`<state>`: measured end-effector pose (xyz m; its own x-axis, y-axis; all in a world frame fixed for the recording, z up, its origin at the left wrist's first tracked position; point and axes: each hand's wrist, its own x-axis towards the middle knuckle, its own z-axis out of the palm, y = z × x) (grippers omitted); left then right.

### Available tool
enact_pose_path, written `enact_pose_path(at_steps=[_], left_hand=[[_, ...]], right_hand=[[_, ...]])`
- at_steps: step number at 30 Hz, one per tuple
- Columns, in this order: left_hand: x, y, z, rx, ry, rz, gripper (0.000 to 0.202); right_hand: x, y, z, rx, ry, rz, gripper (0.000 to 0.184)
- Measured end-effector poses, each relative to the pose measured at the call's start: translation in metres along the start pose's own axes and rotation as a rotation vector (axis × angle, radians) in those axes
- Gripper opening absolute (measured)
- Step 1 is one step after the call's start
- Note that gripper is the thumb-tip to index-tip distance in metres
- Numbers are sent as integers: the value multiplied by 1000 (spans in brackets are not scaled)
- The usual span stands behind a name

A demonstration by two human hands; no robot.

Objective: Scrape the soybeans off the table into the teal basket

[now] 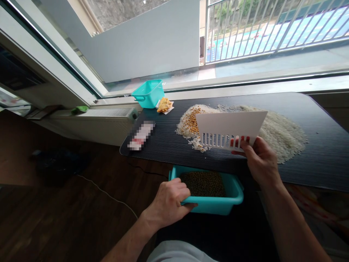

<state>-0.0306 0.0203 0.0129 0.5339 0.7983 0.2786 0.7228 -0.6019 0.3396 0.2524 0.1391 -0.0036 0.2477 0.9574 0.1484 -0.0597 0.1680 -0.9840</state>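
Note:
My left hand [170, 198] grips the near left rim of a turquoise plastic bin [212, 205], which sits just below the table's front edge. Inside the bin lie many small greenish-brown beans or peas [204, 183]. In my right hand [260, 156] is a white flat scraper [230, 127] with a row of slots along its lower edge, held above the table. Behind its left side, yellow grains [192, 122] are mixed with white rice [182, 125]. A larger pile of white rice [286, 136] spreads to the right, partly hidden by the scraper and my right hand.
On the dark table [163, 142], a second turquoise bin [149, 94] stands at the back left. A yellow crumpled item [165, 104] lies on white paper beside it. A blurred flat object [141, 135] rests near the left end. A radiator [109, 120] and window adjoin the table.

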Motion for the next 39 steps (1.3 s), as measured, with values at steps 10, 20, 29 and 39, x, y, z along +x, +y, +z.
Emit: enact_pose_path(at_steps=[10,20,29,39], left_hand=[[1,1,0,-3,-6,2,42],[0,0,1,14,-43,-11,41],[0,-1,0,18,-38,-7,41],[-3,-3,-1,42,-65,-15,40]], right_hand=[[1,-5,0,-21,-81,-5,36],[5,-4,4,17,-92,3,40],[0,-5,1,23,-92,20,28],[-1,-3,-1,-4,-45,32,21]])
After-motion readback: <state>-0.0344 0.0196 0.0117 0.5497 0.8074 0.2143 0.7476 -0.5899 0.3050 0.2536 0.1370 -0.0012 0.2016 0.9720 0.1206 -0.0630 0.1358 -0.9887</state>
